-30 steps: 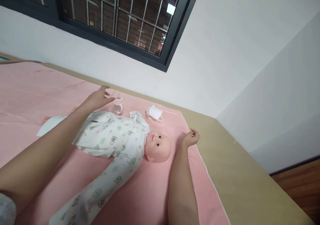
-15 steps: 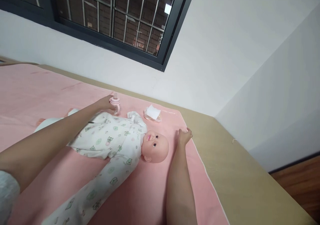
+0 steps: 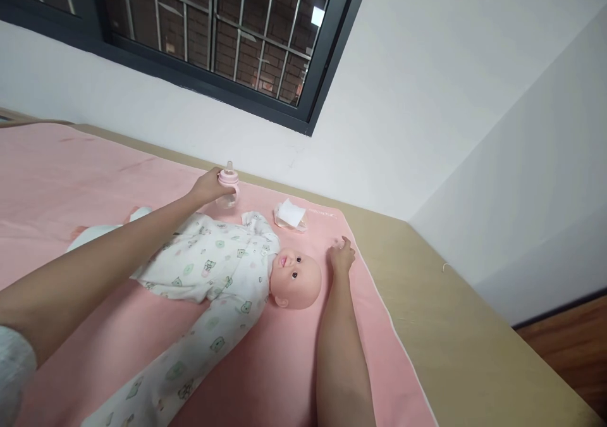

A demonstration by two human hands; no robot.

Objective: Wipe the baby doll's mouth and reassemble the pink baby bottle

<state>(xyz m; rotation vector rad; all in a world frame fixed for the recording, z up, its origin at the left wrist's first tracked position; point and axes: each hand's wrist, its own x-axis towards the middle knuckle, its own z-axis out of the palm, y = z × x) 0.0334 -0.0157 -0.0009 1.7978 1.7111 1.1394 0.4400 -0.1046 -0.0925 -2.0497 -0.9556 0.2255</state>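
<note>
My left hand (image 3: 209, 187) is closed round the side of a baby bottle (image 3: 229, 190) with a pink collar, pink handle and clear teat. The bottle is upright, teat up, beyond the doll's body. A baby doll (image 3: 294, 278) lies on its back, its bald head to the right, in a white top (image 3: 208, 259) printed with green and pink animals. To the right of its head, my right hand (image 3: 342, 257) has its fingers curled round a small, clear pinkish thing (image 3: 337, 243). Its kind is too small to make out.
A pink mat (image 3: 279, 357) lies under the doll on a wooden surface (image 3: 427, 300). A small clear packet with a white paper (image 3: 290, 214) is beyond the doll's head. Behind are a white wall (image 3: 379, 98) and a dark-framed barred window (image 3: 227, 35).
My left hand has moved slightly up and to the right with the baby bottle. My right hand has shifted a little left, away from the mat's edge. The doll stays in place.
</note>
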